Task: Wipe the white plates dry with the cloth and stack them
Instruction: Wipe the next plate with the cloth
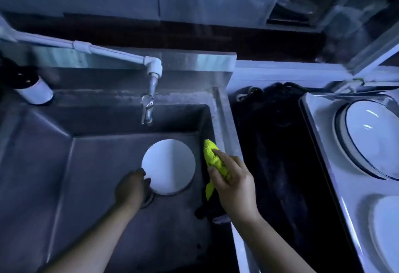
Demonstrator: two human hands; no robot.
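My right hand (234, 183) is bunched round the cloth (212, 158) — yellow-green, fuzzy, one tail hanging below my fist. My left hand (131, 188) pinches the near-left rim of the plate (169, 167), round and plain white (a faint shadow line down its middle), low in the sink (86, 164). The cloth is just right of the plate, not touching, close by the sink's right wall — bare basin floor lies to the left. The other plates (371, 136) lie well off to the right.

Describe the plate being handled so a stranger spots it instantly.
Find the steel sink under the tap. In its basin is a white plate, its near edge held by the left hand. Only it is in the sink; other plates lie in the right-hand tray.
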